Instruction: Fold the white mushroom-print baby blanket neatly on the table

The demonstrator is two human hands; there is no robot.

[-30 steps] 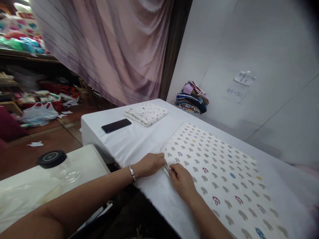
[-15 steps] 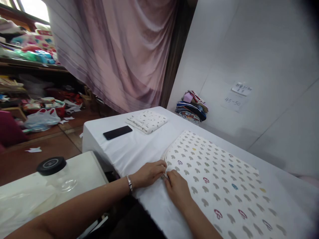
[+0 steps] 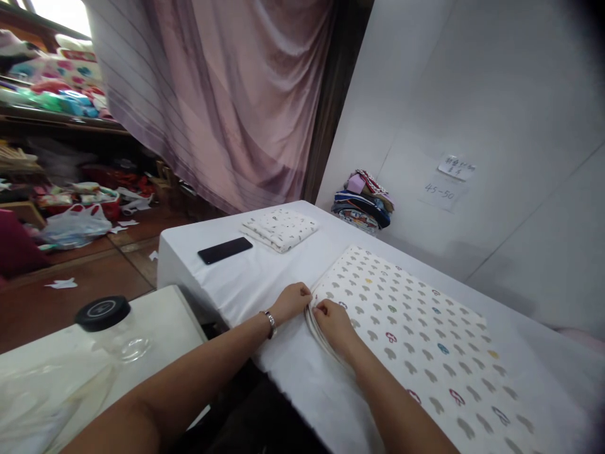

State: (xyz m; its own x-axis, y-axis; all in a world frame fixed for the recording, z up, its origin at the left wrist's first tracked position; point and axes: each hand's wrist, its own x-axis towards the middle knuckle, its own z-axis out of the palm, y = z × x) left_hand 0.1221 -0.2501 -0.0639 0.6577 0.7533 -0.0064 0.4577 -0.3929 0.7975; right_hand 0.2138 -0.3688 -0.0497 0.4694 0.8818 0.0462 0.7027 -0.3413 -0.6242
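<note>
A white cloth printed with grey mushroom-like shapes and a few coloured ones lies folded in layers on the white-covered table. My left hand, with a bracelet at the wrist, pinches the cloth's near left edge. Close beside it, my right hand also has its fingertips closed on that edge. Below the right hand the stacked layers show along the side. Farther back sits a smaller folded cloth with a fine print, next to a black phone.
A clear jar with a black lid stands on a white side table at left. Folded fabrics are piled against the wall. A pink curtain hangs behind; bags and scraps lie on the floor.
Both hands have shifted slightly up along the cloth's left edge. The edge below them now lies straighter, with its layers showing.
</note>
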